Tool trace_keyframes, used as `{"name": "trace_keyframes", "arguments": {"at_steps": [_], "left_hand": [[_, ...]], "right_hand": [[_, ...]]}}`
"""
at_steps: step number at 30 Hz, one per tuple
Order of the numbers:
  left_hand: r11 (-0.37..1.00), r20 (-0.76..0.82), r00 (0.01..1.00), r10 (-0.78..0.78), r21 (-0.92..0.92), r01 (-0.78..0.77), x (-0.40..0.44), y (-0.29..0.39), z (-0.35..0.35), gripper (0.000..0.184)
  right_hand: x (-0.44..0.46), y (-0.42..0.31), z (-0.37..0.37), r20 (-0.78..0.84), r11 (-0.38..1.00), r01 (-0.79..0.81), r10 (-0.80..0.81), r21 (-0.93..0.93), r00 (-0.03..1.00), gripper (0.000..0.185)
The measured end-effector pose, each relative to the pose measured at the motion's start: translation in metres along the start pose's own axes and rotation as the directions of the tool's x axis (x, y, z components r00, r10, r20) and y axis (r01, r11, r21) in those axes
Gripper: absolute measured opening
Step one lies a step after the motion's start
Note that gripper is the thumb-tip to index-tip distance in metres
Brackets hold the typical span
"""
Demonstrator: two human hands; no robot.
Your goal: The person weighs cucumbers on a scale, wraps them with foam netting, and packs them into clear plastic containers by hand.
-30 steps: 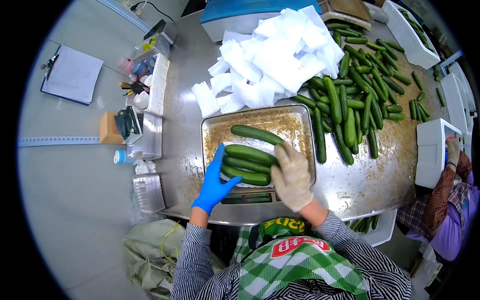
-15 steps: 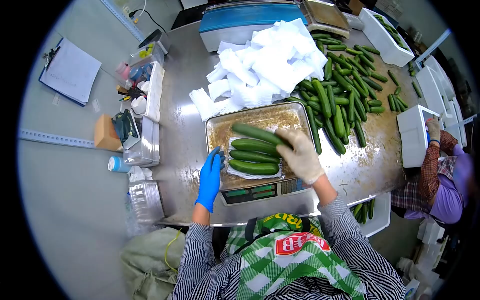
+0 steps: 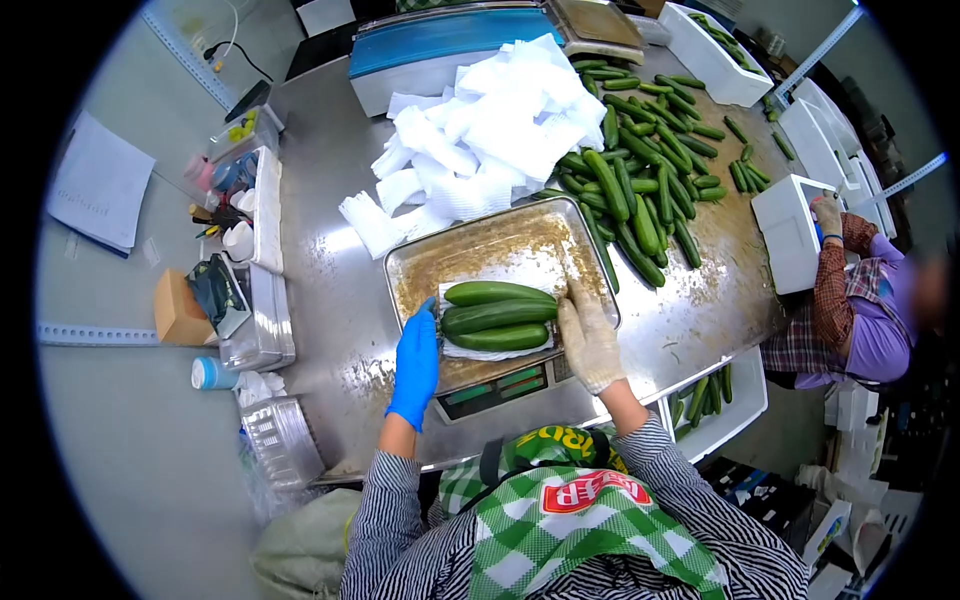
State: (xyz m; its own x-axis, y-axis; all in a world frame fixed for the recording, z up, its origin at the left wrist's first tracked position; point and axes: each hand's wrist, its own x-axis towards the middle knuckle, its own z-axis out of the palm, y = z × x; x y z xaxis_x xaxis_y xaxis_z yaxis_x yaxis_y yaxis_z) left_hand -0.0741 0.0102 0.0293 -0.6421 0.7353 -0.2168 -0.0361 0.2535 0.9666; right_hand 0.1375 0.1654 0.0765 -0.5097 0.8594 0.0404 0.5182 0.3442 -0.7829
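Three green cucumbers (image 3: pixel 498 317) lie side by side on a white padded sheet (image 3: pixel 500 270), inside a worn metal tray (image 3: pixel 440 250) set on a scale with a digital display (image 3: pixel 497 393). My left hand (image 3: pixel 415 365), in a blue glove, is at the left ends of the cucumbers with its fingers stretched out. At their right ends rests my right hand (image 3: pixel 588 335), in a cream glove, fingers extended and holding nothing. Whether either hand presses on the sheet's edges is hard to see.
White sheets (image 3: pixel 490 140) are heaped behind the tray. Many loose cucumbers (image 3: pixel 640 190) cover the table's right side. A white crate (image 3: pixel 745 395) with cucumbers stands below the front edge. Supplies in a white bin (image 3: pixel 268 210) line the left. A co-worker (image 3: pixel 850 310) is at the right.
My right hand has laid the far cucumber down beside the other two, let it go, and moved to their right ends. The view has shifted slightly.
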Motion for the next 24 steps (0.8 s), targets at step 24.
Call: {"name": "trace_keyframes", "arguments": {"at_steps": [24], "left_hand": [[0.923, -0.389, 0.840, 0.378, 0.083, -0.376, 0.068, 0.046, -0.039, 0.041]], "right_hand": [[0.091, -0.115, 0.072, -0.098, 0.974, 0.197, -0.186, 0.111, 0.978, 0.039]]}}
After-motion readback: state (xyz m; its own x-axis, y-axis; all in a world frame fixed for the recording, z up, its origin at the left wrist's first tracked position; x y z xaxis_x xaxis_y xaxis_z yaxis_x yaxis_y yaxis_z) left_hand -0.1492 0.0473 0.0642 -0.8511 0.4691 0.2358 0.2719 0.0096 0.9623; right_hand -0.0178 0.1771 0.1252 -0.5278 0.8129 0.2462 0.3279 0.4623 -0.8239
